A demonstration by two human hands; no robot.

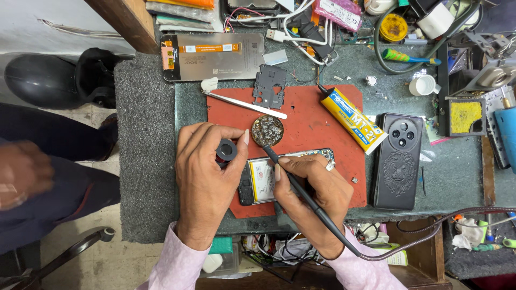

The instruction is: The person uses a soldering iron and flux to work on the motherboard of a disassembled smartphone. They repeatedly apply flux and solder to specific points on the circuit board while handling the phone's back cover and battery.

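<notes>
A: Locate the work surface and the main item.

B: A red rectangular rubber mat (317,115) occupies the centre of the frame. An opened smartphone with its back removed and white battery exposed (263,180) lies on the mat's lower edge, between the two hands and partly beneath them.

A: State of the left hand?

B: The left hand (207,177), lower centre-left, is curled shut around a small black cylindrical object (226,150), pinched between thumb and fingers just left of the phone.

A: And the right hand?

B: The right hand (314,196), lower centre, is clenched in a pen grip on a slim black corded soldering iron (301,193). The tip points up-left, touching a round tin of metal tip-cleaning wool (267,130) just above the phone.
</notes>
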